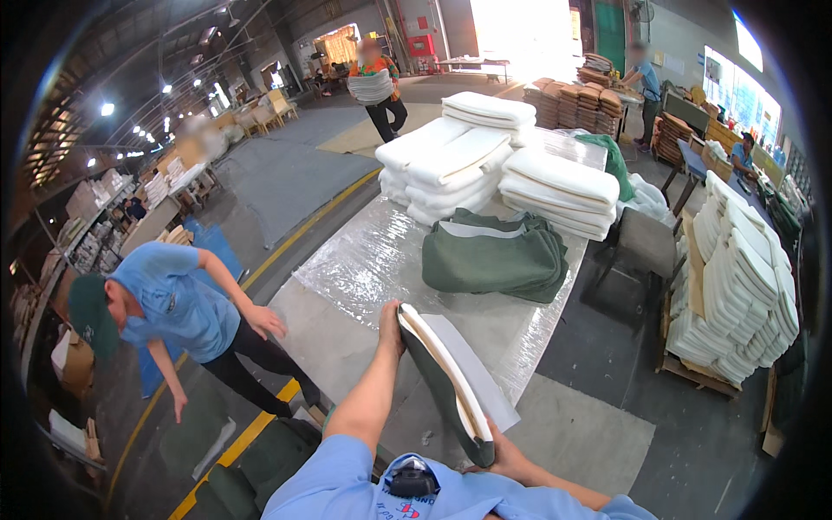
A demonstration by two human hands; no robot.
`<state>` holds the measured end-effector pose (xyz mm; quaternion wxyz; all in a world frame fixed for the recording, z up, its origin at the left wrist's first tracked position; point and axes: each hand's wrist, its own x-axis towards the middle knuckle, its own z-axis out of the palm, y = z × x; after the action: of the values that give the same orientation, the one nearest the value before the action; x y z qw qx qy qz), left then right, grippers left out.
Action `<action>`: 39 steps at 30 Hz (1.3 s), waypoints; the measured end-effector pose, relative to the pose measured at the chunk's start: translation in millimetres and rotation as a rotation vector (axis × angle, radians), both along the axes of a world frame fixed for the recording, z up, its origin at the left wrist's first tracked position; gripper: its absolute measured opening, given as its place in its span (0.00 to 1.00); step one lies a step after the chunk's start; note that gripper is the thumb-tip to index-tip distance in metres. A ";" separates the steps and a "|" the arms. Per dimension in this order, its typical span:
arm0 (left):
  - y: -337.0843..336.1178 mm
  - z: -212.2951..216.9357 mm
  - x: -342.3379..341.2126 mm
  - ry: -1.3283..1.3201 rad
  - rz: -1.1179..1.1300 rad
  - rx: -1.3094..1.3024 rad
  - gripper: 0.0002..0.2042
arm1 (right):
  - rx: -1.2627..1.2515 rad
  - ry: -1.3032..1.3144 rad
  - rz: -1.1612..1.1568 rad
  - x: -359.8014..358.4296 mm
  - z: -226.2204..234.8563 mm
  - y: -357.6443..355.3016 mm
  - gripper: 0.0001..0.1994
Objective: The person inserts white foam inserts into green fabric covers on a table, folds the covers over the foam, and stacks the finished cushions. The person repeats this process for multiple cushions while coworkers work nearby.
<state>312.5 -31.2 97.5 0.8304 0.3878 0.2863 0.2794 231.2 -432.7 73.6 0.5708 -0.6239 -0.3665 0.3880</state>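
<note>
Between my hands is a curved cushion panel (pixel 439 390), with dark green fabric on one side and white padding and a tan layer along its edge. My left hand (pixel 393 328) grips its far end. My right hand (pixel 511 454) holds the near end, its fingers partly hidden behind the panel. A flat pale grey sheet (pixel 475 368) shows along the panel's right side; whether it is attached I cannot tell. Beyond it on the plastic-covered table (pixel 347 269) lies a pile of dark green fabric covers (pixel 494 260).
Stacks of white padding (pixel 459 156) stand at the table's far end. At right, more white pads (pixel 728 277) rise from a pallet beside a dark chair (pixel 637 247). A co-worker in blue (pixel 186 299) bends at left over green cushions (pixel 260 459). Another person (pixel 377 82) carries a white stack.
</note>
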 end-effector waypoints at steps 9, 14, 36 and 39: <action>5.6 1.6 -3.6 0.079 0.043 0.149 0.16 | -0.068 -0.268 0.335 25.5 10.6 19.7 0.66; 11.0 3.0 -1.1 0.170 0.020 0.087 0.15 | -0.211 0.080 0.448 39.5 34.7 28.3 0.57; 6.6 -22.5 55.3 0.343 0.137 0.583 0.18 | -0.423 -0.123 0.429 77.6 52.1 25.3 0.46; 1.3 -25.8 56.1 0.292 0.101 0.495 0.17 | -0.393 -0.111 0.385 71.5 44.5 19.5 0.46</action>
<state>368.7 -29.9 71.7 0.6455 0.6001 0.3449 0.3230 302.6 -413.1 118.1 0.3337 -0.6617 -0.4269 0.5182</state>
